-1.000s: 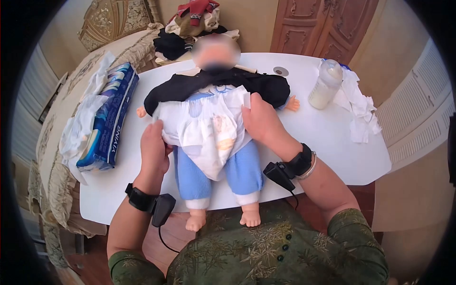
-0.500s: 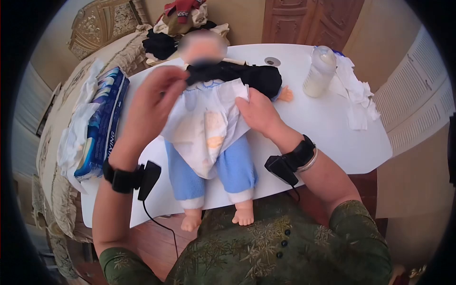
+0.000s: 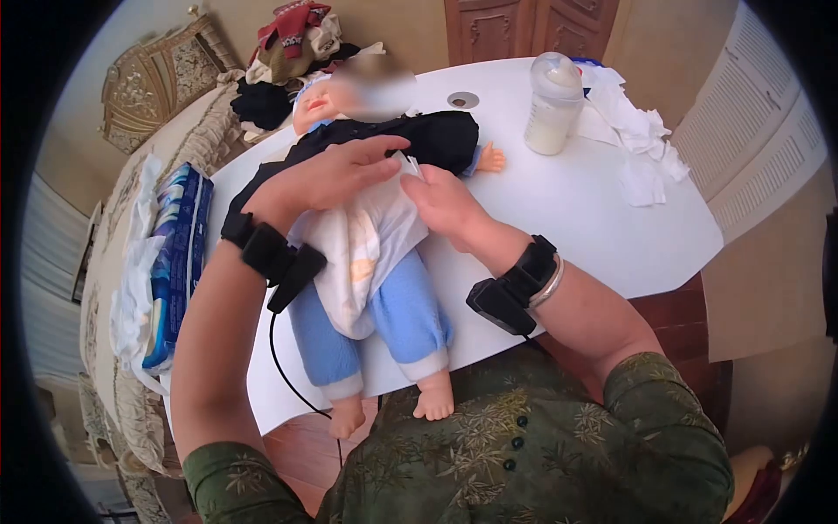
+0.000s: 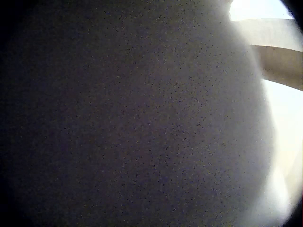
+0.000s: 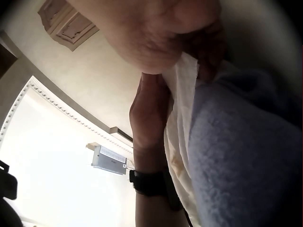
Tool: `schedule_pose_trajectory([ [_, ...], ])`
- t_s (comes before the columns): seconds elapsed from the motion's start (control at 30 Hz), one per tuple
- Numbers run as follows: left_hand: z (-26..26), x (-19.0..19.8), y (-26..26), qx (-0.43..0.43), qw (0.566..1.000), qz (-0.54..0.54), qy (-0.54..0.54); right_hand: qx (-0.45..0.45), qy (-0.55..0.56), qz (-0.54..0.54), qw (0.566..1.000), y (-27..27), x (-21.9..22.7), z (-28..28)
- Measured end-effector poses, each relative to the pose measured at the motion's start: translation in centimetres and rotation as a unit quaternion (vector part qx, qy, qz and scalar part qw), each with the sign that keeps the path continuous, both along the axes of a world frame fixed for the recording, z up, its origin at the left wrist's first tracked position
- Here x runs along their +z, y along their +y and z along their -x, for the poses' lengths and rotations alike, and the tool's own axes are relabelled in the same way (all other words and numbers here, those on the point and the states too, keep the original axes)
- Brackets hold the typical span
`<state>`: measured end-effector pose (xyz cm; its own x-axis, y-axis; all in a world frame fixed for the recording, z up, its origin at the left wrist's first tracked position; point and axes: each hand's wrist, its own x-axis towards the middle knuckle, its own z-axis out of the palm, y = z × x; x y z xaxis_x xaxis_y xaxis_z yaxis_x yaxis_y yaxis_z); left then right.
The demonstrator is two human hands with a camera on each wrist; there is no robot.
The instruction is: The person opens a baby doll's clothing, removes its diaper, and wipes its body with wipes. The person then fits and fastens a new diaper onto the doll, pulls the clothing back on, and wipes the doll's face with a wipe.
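A baby doll (image 3: 349,371) in blue trousers and a black top lies on its back on the white table. Across its front is a white diaper (image 3: 349,262) with a yellow-orange print, its pointed lower end over the legs. My right hand (image 3: 447,205) pinches the diaper's upper right corner between thumb and fingers. Reaching over from the left, my left hand (image 3: 340,175) has its fingers stretched out above the waist edge, fingertips right by that corner. In the right wrist view the diaper (image 5: 182,99) stands against fuzzy blue cloth (image 5: 236,156). The left wrist view is mostly blocked.
A blue diaper pack (image 3: 183,253) with white tissue on it lies at the table's left. A baby bottle (image 3: 553,109) stands at the back right beside crumpled white paper (image 3: 633,144). Piled clothes (image 3: 292,52) are beyond the far edge.
My left hand has let go of the diaper's left side, lifted, and crossed over to the upper right corner. The right hand has kept its hold. The head view has turned rightward.
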<state>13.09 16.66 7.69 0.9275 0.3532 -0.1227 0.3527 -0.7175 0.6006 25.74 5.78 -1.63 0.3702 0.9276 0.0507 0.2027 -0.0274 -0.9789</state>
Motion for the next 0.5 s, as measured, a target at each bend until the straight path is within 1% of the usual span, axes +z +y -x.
schedule_pose_trajectory([
  [0.03,-0.3,0.3,-0.1,-0.013,0.998,-0.009,0.06,0.004,0.04,-0.018,0.999,0.2,-0.5,0.0],
  [0.07,-0.4,0.1,0.0,-0.012,0.998,-0.009,0.062,0.007,0.08,-0.035,0.996,0.4,-0.8,0.1],
  [0.13,-0.8,-0.6,0.1,-0.052,0.992,-0.109,0.041,0.0,0.082,-0.035,0.996,0.5,-1.4,0.0],
  [0.17,-0.9,-0.5,-0.1,-0.054,0.992,-0.108,0.044,-0.009,0.082,-0.035,0.996,0.5,-1.6,-0.1],
  [0.23,-1.2,-0.1,-0.5,-0.034,0.988,-0.116,0.092,-0.016,0.105,-0.052,0.993,0.6,-2.2,0.0],
  [0.27,-1.3,0.1,-0.7,-0.037,0.988,-0.116,0.094,-0.019,0.126,-0.069,0.989,0.6,-2.1,0.1],
  [0.3,-1.5,0.3,-0.8,-0.025,0.982,-0.145,0.117,-0.022,0.128,-0.069,0.989,0.4,-2.0,0.1],
  [0.33,-1.5,0.3,-0.9,-0.013,0.975,-0.174,0.14,-0.016,0.163,-0.06,0.985,0.2,-1.9,0.2],
  [0.37,-1.3,0.0,-0.6,-0.014,0.975,-0.173,0.141,-0.009,0.198,-0.05,0.979,0.0,-1.8,0.2],
  [0.43,-0.6,-0.8,0.4,-0.024,0.986,-0.149,0.072,-0.01,0.213,-0.053,0.976,0.7,-2.9,-0.1],
  [0.47,-0.5,-0.8,0.5,-0.027,0.986,-0.149,0.075,-0.011,0.226,-0.056,0.973,0.9,-3.1,-0.1],
  [0.5,-0.3,-0.8,0.5,-0.018,0.994,-0.098,0.055,-0.013,0.228,-0.056,0.972,1.0,-3.3,-0.2],
])
